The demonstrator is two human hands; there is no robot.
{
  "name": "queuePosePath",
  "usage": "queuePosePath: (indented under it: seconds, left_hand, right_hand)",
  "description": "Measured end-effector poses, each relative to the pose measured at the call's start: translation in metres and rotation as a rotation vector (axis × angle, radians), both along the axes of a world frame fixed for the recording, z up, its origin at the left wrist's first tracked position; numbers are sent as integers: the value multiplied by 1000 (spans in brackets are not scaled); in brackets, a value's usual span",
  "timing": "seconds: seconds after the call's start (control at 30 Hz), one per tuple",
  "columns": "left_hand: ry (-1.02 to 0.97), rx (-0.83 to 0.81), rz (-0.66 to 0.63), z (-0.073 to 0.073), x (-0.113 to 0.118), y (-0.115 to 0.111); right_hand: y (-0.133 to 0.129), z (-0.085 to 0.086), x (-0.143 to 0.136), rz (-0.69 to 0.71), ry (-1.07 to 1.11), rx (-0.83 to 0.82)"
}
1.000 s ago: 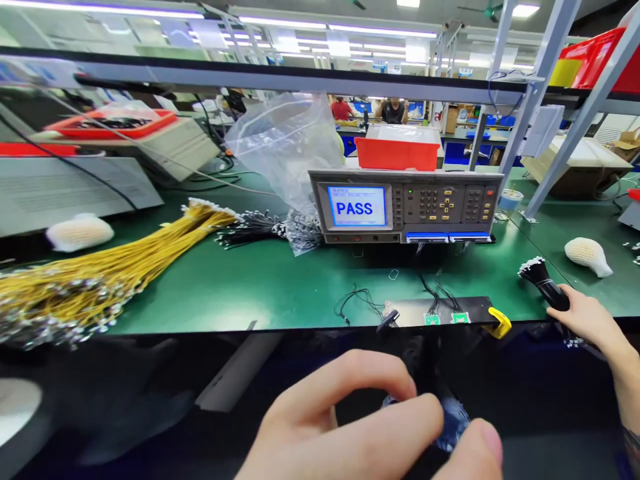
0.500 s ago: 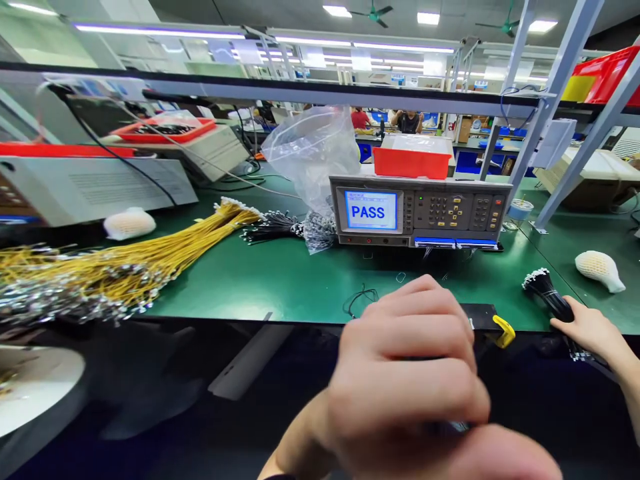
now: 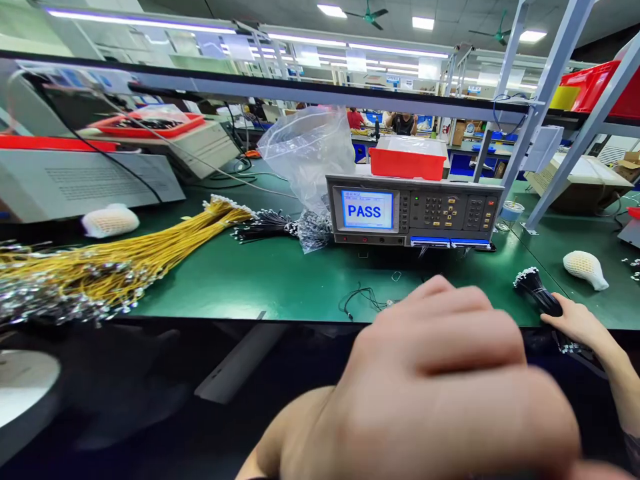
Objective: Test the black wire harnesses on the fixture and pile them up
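My left hand (image 3: 440,393) is large and blurred at the bottom centre, its fingers curled closed; whatever they hold, if anything, is hidden. At the right, my right hand (image 3: 580,323) grips a bundle of black wires (image 3: 537,293) with white connector ends, over the front edge of the green table (image 3: 240,283). Behind my left hand stands a grey tester (image 3: 415,210) whose screen reads PASS. Thin loose black wires (image 3: 360,300) lie on the table just left of the fingers of my left hand.
Yellow wires (image 3: 165,250) spread across the left side, beside more black wires (image 3: 265,225) and a clear plastic bag (image 3: 313,150). Foam-netted objects (image 3: 585,268) (image 3: 110,220) lie at both sides. A red bin (image 3: 407,163) sits behind the tester; metal posts (image 3: 560,113) rise at right.
My left hand has come closer to the camera and looks larger, shifting slightly right. The table scene has slid slightly left in view. My right hand still grips the black bundle.
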State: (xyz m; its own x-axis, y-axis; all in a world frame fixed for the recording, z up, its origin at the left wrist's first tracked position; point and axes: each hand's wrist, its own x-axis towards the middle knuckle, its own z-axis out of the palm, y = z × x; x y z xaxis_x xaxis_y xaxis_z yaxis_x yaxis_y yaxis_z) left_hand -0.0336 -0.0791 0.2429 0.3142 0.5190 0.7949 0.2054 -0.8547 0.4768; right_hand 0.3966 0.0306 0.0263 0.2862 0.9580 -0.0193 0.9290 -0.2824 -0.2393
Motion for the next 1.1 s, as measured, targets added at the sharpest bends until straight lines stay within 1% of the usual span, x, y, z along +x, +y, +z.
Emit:
queuePosePath:
  seconds: [0.03,0.1,0.13,0.2,0.23,0.27,0.33,0.4,0.43,0.5,0.57,0.63,0.7,0.8,0.9,1.0,1.1]
  left_hand:
    - [-11,-34,-21,-2,0,5]
    - [66,-119,-84,-11,-7,20]
    - [73,-144,-86,-19,-13,30]
    - [97,-211,-79,-41,-32,53]
    - [92,-257,-36,-54,-44,65]
    - [72,-310,52,-68,-56,77]
    - [13,-419,288,-99,-83,102]
    - [-42,-522,491,-129,-107,126]
    - [-37,-571,584,-143,-117,138]
    - [48,-650,752,-166,-133,159]
    - [185,-699,853,-181,-143,176]
    - [325,-724,903,-189,-148,186]
    - [417,-722,903,-193,-151,191]
    - [486,-710,896,-196,-152,191]
    - [518,-703,891,-198,-152,189]
    - [527,-691,889,-198,-150,187]
    - [519,-686,894,-198,-148,185]
  right_hand:
    - [0,0,3,13,24,14]
    - [0,-1,9,26,71,50]
    - [0,-1,12,26,90,69]
    - [1,1,19,21,111,105]
    - [3,3,23,23,115,120]
    - [5,7,26,23,113,138]
    - [13,19,29,28,99,170]
    - [26,33,30,31,81,190]
    - [33,39,29,35,74,194]
    - [52,47,26,48,61,198]
    - [71,49,21,49,86,164]
    - [91,46,16,28,95,110]
    - [111,41,12,6,80,89]
    - [139,39,12,-35,43,104]
    - [160,40,17,-98,-30,115]
    - [167,37,21,-137,-110,96]
    - [159,27,18,-123,-176,70]
